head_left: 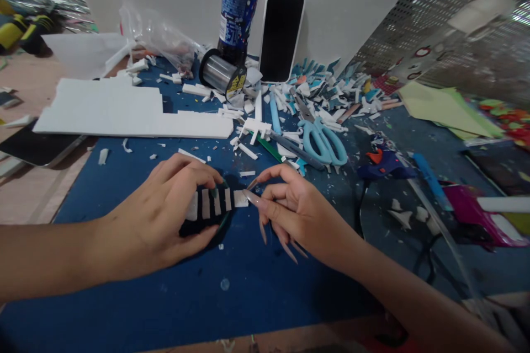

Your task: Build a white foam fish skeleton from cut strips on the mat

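Note:
Low over the blue work surface, my left hand (161, 212) curves around a small dark piece (211, 207) with pale crosswise strips and a green rim on its right side. Its thumb lies along the near edge and its fingers along the far edge; the palm hides the left end. At the right end of that piece sits a small white strip (240, 198). My right hand (292, 204) closes thumb and index finger on the strip's outer end, with the other long-nailed fingers curled below. Whether the strip is fixed to the dark piece, I cannot tell.
Behind my hands lie a white foam sheet (107, 113), light-blue scissors (325, 140), a wire spool (221, 74) and many foam scraps. A bottle (240, 8) and phone (281, 38) stand at the back. A blue glue gun (385, 165) lies to the right.

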Demonstrator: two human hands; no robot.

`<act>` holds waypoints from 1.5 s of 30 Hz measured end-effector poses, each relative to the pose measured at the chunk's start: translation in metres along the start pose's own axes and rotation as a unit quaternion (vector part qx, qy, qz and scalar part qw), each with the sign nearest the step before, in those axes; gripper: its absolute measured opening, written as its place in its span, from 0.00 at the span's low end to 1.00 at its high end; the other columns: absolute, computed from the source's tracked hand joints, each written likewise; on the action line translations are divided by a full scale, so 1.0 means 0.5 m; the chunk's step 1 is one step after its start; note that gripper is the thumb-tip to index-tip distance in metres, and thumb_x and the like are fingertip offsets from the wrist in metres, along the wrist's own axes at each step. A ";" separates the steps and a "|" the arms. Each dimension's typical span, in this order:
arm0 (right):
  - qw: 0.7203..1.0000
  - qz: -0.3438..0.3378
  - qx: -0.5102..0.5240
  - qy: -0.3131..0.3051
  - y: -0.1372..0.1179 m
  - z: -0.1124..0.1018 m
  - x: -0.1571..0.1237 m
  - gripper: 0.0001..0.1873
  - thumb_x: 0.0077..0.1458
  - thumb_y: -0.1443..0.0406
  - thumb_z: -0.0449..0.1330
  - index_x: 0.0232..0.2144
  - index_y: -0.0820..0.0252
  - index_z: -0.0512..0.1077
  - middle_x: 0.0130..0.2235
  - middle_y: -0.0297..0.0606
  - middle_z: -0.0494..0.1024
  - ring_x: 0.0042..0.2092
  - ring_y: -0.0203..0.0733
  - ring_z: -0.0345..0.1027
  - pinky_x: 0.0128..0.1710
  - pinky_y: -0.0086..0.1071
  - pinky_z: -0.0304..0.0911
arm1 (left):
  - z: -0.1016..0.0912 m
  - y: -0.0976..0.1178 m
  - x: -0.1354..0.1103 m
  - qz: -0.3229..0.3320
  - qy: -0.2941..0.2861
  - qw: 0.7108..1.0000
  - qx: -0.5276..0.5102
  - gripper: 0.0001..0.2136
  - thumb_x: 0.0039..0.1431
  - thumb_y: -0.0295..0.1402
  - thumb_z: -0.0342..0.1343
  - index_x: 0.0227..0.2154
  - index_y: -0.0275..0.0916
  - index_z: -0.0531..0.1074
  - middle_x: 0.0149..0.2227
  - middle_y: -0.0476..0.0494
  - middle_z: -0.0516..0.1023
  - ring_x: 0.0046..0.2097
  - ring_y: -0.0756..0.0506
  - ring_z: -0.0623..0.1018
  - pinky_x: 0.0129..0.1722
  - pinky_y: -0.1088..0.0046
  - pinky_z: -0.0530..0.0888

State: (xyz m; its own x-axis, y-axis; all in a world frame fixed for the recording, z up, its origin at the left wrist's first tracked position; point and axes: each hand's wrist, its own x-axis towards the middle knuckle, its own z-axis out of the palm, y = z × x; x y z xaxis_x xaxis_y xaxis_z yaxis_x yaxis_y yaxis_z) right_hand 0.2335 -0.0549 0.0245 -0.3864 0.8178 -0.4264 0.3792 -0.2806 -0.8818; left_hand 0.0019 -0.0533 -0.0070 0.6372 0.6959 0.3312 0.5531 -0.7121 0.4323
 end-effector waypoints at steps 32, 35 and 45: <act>0.988 -0.065 -0.130 0.046 0.009 0.019 -0.002 0.09 0.63 0.64 0.47 0.45 0.61 0.55 0.20 0.24 0.66 0.18 0.30 0.60 0.21 0.26 0.58 | -0.004 0.001 0.009 0.021 -0.019 0.999 0.020 0.11 0.58 0.33 0.52 0.44 0.38 0.64 0.43 0.38 0.73 0.45 0.37 0.70 0.42 0.55 0.71; 0.981 -0.091 -0.157 0.065 0.014 0.020 -0.001 0.10 0.62 0.66 0.48 0.47 0.60 0.55 0.20 0.24 0.64 0.20 0.31 0.61 0.20 0.26 0.56 | -0.006 0.002 0.009 0.028 -0.028 0.999 0.028 0.11 0.59 0.33 0.52 0.44 0.38 0.64 0.43 0.39 0.72 0.45 0.37 0.69 0.41 0.55 0.71; 0.961 -0.118 -0.232 0.095 0.018 0.021 0.000 0.13 0.61 0.68 0.48 0.49 0.63 0.55 0.21 0.25 0.62 0.19 0.33 0.59 0.19 0.26 0.52 | -0.005 0.005 0.007 0.013 -0.033 0.999 0.021 0.11 0.59 0.33 0.51 0.45 0.39 0.64 0.44 0.39 0.72 0.46 0.38 0.69 0.42 0.57 0.70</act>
State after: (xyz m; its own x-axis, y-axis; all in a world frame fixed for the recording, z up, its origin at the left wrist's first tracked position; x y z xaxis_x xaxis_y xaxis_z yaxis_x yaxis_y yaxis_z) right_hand 0.2280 -0.0630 0.0145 -0.3647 0.9202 -0.1424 0.6511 0.1426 -0.7455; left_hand 0.0042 -0.0525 -0.0026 0.6843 0.6712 0.2849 0.5579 -0.7335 0.3881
